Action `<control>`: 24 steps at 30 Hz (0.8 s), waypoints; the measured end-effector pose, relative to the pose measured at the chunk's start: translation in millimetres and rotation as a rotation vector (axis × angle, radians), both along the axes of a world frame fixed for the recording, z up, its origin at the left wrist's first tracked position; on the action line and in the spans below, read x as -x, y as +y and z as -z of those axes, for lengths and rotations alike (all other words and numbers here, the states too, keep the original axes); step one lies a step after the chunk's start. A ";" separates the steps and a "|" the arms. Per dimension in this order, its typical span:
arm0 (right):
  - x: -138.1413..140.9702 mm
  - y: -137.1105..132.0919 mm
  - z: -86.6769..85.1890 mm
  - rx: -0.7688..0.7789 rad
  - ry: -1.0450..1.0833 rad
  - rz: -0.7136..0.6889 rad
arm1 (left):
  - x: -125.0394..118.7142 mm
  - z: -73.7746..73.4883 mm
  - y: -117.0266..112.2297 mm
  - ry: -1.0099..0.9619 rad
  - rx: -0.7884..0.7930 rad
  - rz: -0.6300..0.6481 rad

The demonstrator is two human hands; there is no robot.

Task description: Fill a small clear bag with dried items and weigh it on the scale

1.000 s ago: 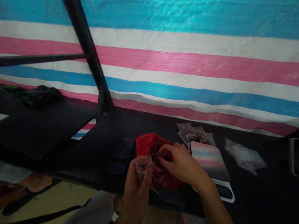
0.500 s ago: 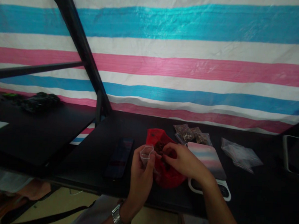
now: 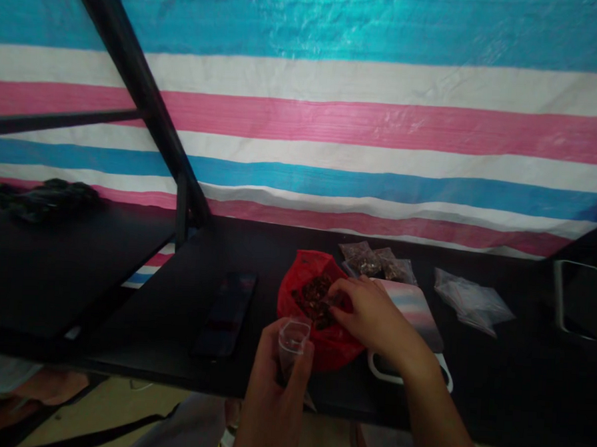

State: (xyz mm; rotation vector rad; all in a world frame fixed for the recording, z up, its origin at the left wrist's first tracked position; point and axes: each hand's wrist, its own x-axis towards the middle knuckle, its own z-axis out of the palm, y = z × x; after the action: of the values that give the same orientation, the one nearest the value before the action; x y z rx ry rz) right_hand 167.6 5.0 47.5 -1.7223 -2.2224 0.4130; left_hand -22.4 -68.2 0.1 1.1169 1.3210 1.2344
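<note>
My left hand [image 3: 274,389] is closed around a small clear plastic bag [image 3: 292,340], held open and upright near the front edge of the black table [image 3: 257,248]. My right hand [image 3: 368,314] reaches into a red plastic bag [image 3: 300,283] full of small dark brown pieces [image 3: 314,298]; its fingers are curled down among them, and what they hold is hidden.
A small scale [image 3: 414,309] with a shiny top lies right of the red bag. Behind it lie filled clear packets [image 3: 371,259]. Empty clear bags [image 3: 469,300] lie further right. A dark phone [image 3: 226,310] lies to the left, another device [image 3: 579,299] at far right. A striped tarp hangs behind.
My left hand with the clear bag has dropped lower and away from the red bag. My right hand has moved back into the red bag.
</note>
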 end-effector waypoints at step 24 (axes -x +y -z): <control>12.1 5.9 13.7 0.251 0.615 0.020 | 8.6 -2.3 39.7 0.042 -0.295 -0.185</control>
State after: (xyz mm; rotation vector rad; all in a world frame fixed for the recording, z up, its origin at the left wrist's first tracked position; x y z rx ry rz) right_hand 155.5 11.0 33.8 -1.4562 -1.7565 1.0889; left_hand -31.0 -28.4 2.4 1.2521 1.3261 1.5892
